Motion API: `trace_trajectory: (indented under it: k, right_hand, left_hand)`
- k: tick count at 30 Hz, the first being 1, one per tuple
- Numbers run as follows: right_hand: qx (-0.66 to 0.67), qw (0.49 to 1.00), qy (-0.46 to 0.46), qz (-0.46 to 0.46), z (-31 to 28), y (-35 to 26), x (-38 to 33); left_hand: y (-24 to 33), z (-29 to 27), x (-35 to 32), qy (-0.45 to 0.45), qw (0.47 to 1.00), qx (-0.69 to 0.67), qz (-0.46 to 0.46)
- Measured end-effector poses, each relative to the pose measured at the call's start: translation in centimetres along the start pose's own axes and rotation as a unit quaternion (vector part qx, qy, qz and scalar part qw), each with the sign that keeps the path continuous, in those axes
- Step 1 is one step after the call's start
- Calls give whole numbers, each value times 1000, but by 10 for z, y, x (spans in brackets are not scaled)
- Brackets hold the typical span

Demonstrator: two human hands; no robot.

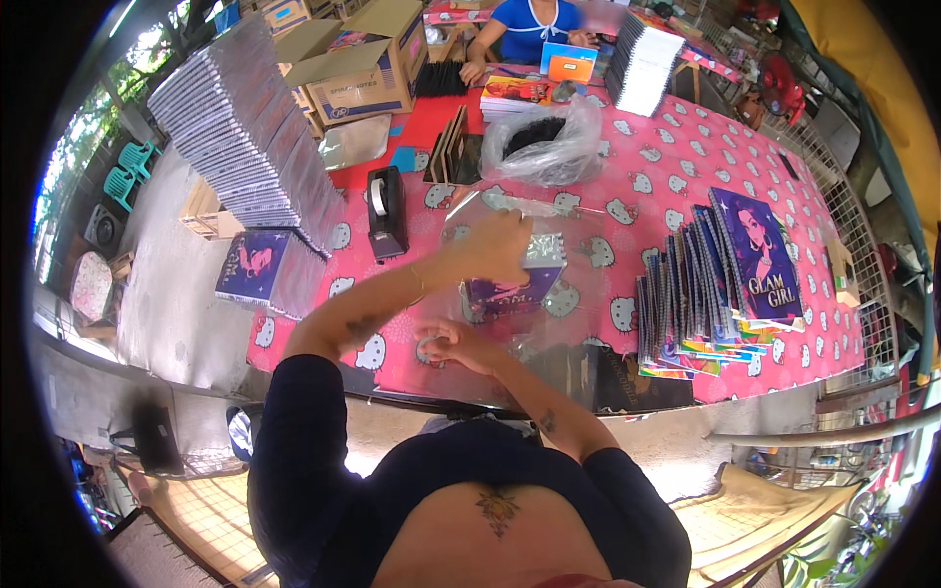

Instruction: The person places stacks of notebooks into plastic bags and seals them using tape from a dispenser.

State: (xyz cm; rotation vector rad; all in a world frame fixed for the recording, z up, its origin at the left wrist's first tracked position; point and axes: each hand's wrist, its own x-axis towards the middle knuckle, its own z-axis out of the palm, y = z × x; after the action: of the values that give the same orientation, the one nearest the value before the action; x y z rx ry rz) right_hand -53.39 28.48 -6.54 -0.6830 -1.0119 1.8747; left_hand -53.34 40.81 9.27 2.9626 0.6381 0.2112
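Observation:
My left hand [498,245] reaches over the pink table [686,176] and grips the top of a purple-covered spiral notebook [510,289]. The notebook stands tilted inside a clear plastic sleeve [573,230] that spreads out around it. Closer to me, at the table's near edge, my right hand [449,345] has its fingers curled and pinched on the lower edge of that sleeve. More clear plastic lies flat under and beside the notebook.
A black tape dispenser [384,211] stands left of my hands. A tall leaning stack of wrapped notebooks [245,137] fills the left. Several fanned spiral notebooks [716,284] lie on the right. A clear bag of dark items [541,137], cardboard boxes [365,64] and a seated person [529,24] are at the far end.

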Motion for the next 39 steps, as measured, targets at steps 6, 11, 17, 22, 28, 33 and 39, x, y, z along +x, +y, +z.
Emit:
trace_trajectory:
  k: [6,11,17,22,28,33,39]
  right_hand:
    - [459,842,75,-273,-49,1,-9]
    - [-14,941,283,-184,-80,-79,-78]
    - [-233,916,272,-182,-83,-157,-79]
    - [-395,751,406,-338,-19,-226,-84]
    - [-748,548,274,-255,37,-205,-32]
    - [-777,543,230,-218,47,-205,-18]
    - [-779,550,235,-187,54,-200,-10]
  left_hand:
    - [-8,-2,-67,99,955,-243,-141]
    - [-63,140,-154,163,769,-578,-219]
    - [-15,21,-92,291,841,-441,-115]
    - [-84,14,-112,465,766,-364,-256]
    - [-226,110,-143,290,633,-554,-456]
    - [-200,158,-153,436,464,-681,-362]
    - [-193,64,-156,258,886,-191,-335]
